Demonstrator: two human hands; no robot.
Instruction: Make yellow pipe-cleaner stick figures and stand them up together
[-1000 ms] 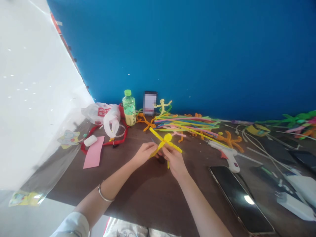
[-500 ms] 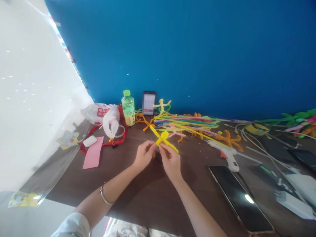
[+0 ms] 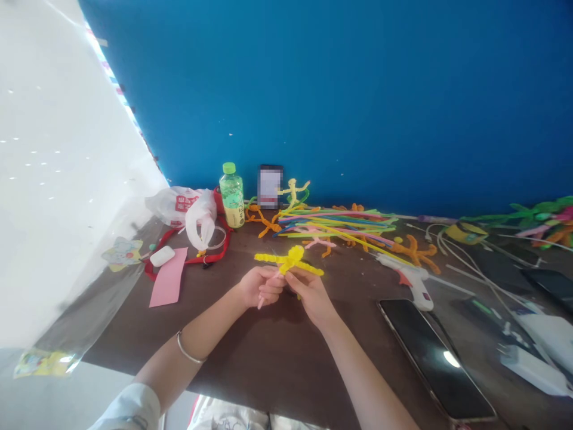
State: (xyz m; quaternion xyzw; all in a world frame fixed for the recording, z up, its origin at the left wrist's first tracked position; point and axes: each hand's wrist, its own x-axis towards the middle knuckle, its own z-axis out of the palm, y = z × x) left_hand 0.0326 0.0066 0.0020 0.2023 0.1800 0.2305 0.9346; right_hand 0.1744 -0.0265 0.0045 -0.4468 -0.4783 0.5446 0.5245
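Grip is closed on both sides: the left hand (image 3: 260, 286) and the right hand (image 3: 311, 297) are holding a yellow pipe-cleaner figure (image 3: 290, 261) between them, their fingers curling in toward each other at its middle. Both hands are working just above the dark brown table (image 3: 250, 364), at the centre of the head view. The figure's two yellow arms are lying out sideways above the knuckles, while its lower part is hidden by the hands, so the state of any join there cannot be confirmed. A pink pipe-cleaner end (image 3: 260, 304) is projecting below the left hand; whether it is being gripped cannot be told. For sound workmanship, the pinch is best held close to the crossing point, with any wrapped end lying tight and its tip tucked in, so that the limbs are not pulling askew.

Beyond the hands, a bundle of multicoloured pipe cleaners (image 3: 335, 224) is lying with a pink figure (image 3: 317, 240) at its near edge. A white hot-glue gun (image 3: 409, 285) is resting to the right, near an orange figure (image 3: 414, 254) and a smartphone (image 3: 436, 358). Pink paper (image 3: 168, 278) is lying to the left, near a red cord (image 3: 224, 239) and a white plastic bag (image 3: 188, 209). A green-capped bottle (image 3: 231, 196) is standing before the blue wall (image 3: 313, 89).
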